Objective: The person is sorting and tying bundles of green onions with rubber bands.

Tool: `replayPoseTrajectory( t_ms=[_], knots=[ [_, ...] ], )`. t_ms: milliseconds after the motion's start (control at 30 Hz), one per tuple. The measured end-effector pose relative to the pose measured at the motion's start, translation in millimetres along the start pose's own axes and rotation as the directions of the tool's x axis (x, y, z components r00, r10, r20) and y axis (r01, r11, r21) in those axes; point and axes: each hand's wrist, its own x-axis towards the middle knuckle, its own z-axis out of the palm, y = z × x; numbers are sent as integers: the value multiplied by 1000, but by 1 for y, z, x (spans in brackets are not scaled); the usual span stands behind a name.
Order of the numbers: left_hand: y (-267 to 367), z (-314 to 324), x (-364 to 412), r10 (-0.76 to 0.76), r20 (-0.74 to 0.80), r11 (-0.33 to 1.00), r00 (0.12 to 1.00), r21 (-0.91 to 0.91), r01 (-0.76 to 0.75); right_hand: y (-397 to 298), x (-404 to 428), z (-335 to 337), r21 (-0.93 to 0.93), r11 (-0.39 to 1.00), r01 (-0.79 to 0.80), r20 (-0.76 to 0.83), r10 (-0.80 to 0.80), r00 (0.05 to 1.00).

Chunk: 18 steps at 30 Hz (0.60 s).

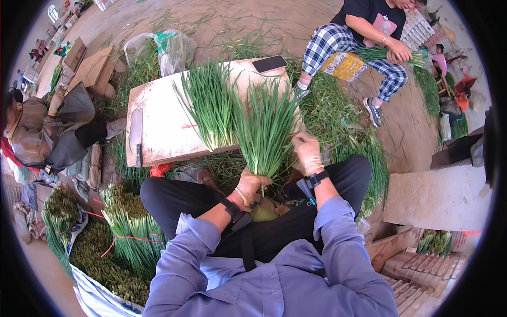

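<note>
Upright in my gloved left hand (251, 185) is a bunch of green chives (265, 130), gripped near its pale stem ends, the leaves fanning upward. To the right of the leaves is my gloved right hand (307, 152), fingers curled; whether it pinches a leaf cannot be seen. Another pile of chives (212, 107) lies on the low white board (162, 119), stems towards me. A knife (137, 134) with a dark handle rests along the board's left edge. A red tie (189, 126) lies left of the pile.
A phone (270, 63) lies on the board's far right corner. Behind it are a plastic bag (174, 51) and loose leaves. Tied chive bundles (132, 230) stand at lower left. A co-worker (356, 43) holding chives sits at upper right; another person (51, 126) is at left.
</note>
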Motion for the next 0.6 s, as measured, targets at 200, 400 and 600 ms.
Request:
replayPoseTrajectory(
  t_ms=[200, 400, 600],
  knots=[
    [-9, -4, 11, 0, -22, 999, 1000, -42, -1, 38, 18, -47, -416, 908, 46, -459, -253, 852],
    [-15, -9, 11, 68, -76, 996, 995, 60, -63, -81, -15, 4, -112, 932, 344, 234, -312, 921],
    [-25, -8, 18, 173, -84, 975, 981, 154, -159, -104, -26, 44, -451, 754, 477, 432, -284, 856]
  ],
)
